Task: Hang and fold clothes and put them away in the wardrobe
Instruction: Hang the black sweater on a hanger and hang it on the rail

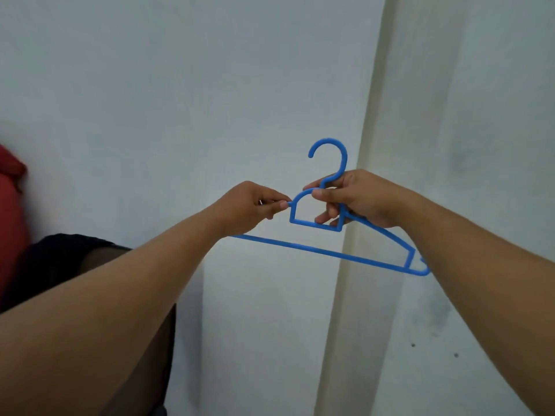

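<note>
A: Head view. Blue plastic hanger held up in mid-air before a pale wall, hook upward, bottom bar slanting down to the right.

B: Hands?

A: Right hand grips the neck below the hook, fingers curled through the inner loop. Left hand pinches the hanger's left shoulder. Dark cloth and something red sit at the left edge.
</note>
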